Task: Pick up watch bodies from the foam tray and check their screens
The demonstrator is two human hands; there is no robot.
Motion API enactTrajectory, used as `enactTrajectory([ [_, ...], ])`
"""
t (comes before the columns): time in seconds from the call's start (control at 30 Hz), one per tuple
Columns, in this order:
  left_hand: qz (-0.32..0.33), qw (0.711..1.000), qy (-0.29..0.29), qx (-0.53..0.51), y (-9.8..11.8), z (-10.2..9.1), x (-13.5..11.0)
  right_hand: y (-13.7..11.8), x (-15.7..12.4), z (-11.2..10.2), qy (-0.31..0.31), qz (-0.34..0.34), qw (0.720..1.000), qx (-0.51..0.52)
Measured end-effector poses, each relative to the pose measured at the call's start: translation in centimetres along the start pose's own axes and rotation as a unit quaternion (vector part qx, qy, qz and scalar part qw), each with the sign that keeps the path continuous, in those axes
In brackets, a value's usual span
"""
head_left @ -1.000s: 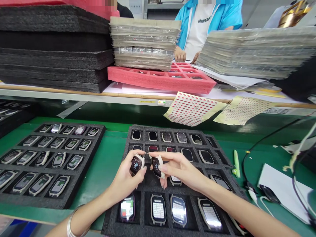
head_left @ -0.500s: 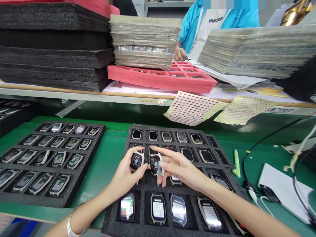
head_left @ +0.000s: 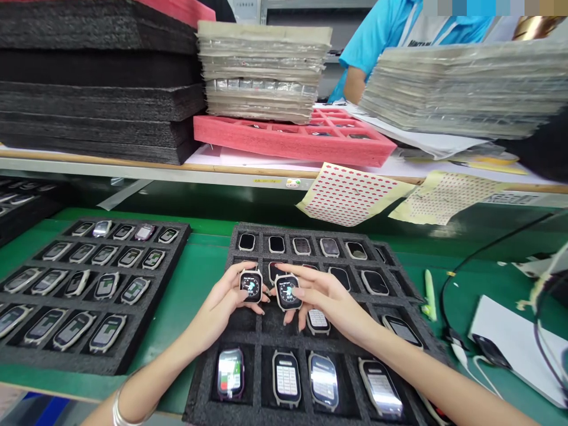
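My left hand (head_left: 226, 299) is closed around a strapless smartwatch (head_left: 251, 285), its lit screen showing a dial. In my right hand (head_left: 326, 296) is a second smartwatch (head_left: 288, 291) with a similar lit dial, my thumb at its edge. Both are held side by side, slightly apart, above a black foam tray (head_left: 261, 337). Several more watch bodies sit in the tray's compartments, among them a purple-framed watch (head_left: 231, 373) and a watch with a white keypad-like screen (head_left: 286, 377). My hands hide part of the middle rows.
A second foam tray (head_left: 126, 349) of watches lies left on the green bench (head_left: 173, 319). Behind, a shelf (head_left: 248, 176) carries black foam stacks (head_left: 97, 100), a red foam tray (head_left: 288, 145) and piled plastic trays (head_left: 266, 71). Cables (head_left: 439, 302) lie right. A person in blue (head_left: 368, 44) is opposite.
Both watches have turned their screens more squarely toward me, and my left thumb has moved onto its watch's screen edge. The person opposite has shifted right, with the hand now hidden.
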State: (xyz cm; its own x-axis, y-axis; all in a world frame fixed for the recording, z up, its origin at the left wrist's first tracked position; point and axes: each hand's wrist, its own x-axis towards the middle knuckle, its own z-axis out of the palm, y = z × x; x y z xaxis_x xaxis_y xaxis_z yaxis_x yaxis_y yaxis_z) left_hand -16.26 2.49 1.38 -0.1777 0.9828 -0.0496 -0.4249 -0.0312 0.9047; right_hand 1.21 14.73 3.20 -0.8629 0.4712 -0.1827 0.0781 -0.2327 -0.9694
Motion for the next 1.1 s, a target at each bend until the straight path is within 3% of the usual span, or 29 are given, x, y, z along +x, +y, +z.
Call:
enactTrajectory([
  [0.47,-0.001,0.999,-0.012,0.044,-0.1,0.0,0.0,0.1,-0.1,0.1,0.017,-0.014,0.999,-0.031],
  [0.63,0.026,0.989,0.019,0.144,-0.4,-0.3,0.4,-0.1,-0.3,0.2,-0.052,-0.038,0.998,-0.022],
  [0.77,0.04,0.979,0.043,0.197,-0.8,-0.6,0.5,0.5,-0.4,0.3,-0.112,0.005,0.989,-0.096],
  [0.87,0.033,0.977,0.035,0.207,-1.1,-0.6,0.3,1.2,-0.6,0.6,-0.118,-0.01,0.959,-0.256],
  [0.93,0.03,0.975,0.028,0.218,-1.4,-0.5,0.3,1.1,-0.7,0.9,-0.115,-0.066,0.916,-0.379],
  [1.03,0.026,0.973,0.028,0.227,-1.6,-0.5,0.4,-0.5,-1.1,1.5,-0.049,-0.162,0.842,-0.512],
  [1.1,0.02,0.973,0.034,0.229,-1.6,-0.5,0.5,-2.2,-2.2,2.3,-0.012,-0.211,0.813,-0.543],
])
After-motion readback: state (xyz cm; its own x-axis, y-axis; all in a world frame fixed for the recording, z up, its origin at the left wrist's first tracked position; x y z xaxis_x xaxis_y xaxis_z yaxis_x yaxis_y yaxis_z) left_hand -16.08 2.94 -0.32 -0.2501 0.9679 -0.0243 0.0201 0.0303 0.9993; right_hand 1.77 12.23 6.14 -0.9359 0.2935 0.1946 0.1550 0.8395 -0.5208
